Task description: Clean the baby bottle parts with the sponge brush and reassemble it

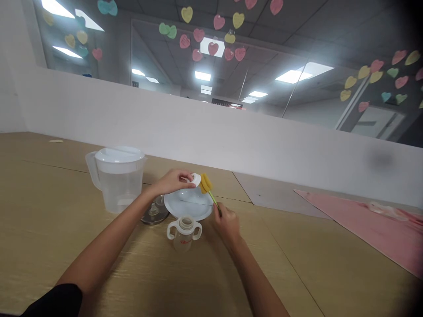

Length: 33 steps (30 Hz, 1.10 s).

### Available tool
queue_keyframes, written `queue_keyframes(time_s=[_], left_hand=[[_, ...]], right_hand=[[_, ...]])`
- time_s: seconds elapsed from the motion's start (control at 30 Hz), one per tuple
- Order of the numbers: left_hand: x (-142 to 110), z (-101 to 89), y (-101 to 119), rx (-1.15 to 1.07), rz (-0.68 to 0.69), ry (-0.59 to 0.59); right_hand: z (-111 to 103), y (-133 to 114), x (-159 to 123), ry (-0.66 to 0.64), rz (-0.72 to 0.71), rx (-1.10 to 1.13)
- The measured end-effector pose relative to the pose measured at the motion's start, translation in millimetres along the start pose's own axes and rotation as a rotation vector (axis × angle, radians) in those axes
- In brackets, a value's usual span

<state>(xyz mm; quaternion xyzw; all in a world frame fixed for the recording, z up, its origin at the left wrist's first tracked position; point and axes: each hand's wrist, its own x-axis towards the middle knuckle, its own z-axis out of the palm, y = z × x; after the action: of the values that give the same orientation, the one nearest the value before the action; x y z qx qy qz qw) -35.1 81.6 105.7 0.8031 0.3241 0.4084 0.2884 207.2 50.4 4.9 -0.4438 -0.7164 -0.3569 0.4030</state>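
My left hand (176, 181) pinches a small white bottle ring (196, 179) above a white bowl (188, 210). In my right hand (228, 222) is the green handle of a bottle brush (206, 183), its yellow sponge head tilted up beside the ring; whether the two touch I cannot tell. Just in front of the bowl stands an uncapped baby bottle (183, 235) with two white side handles. Left of the bowl, partly behind my left forearm, a round metal tray (155, 217) carries a clear bottle nipple (153, 209).
A clear lidded pitcher (121, 178) stands at the left, its handle facing left. Along the back of the wooden table (132, 281) runs a white wall (185, 125) under a window with heart-shaped notes. A pink cloth or mat (366, 224) lies at the right.
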Motion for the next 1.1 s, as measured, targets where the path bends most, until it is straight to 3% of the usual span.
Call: queue_keyframes(time_s=[0.13,0.2,0.37,0.43,0.57,0.63,0.73,1.1], left_hand=[[2,1.4,3,0.163,0.01,0.188],[3,-0.5,3,0.25,-0.035,0.223],[-3,-22.2,2,0.592,-0.113,0.278],[-9,-34.0,0,0.724,-0.188,0.17],[-18,-47.0,-8,0.844,-0.45,-0.261],[-19,-46.2,-12,0.894,-0.581,-0.393],[-18,-40.0,-16,0.932,-0.683,-0.433],[-17,-21.5,-33,0.951,-0.839,-0.467]], right_hand=[[2,1,-6,0.015,-0.142,0.069],[1,2,-8,0.057,-0.188,0.099],[-1,6,-7,0.105,-0.149,0.103],[-1,7,-6,0.106,-0.139,0.105],[-2,4,-5,0.112,-0.178,0.117],[-2,3,-4,0.115,-0.194,0.126],[-3,3,-4,0.114,-0.192,0.131],[-4,3,-2,0.103,-0.213,0.137]])
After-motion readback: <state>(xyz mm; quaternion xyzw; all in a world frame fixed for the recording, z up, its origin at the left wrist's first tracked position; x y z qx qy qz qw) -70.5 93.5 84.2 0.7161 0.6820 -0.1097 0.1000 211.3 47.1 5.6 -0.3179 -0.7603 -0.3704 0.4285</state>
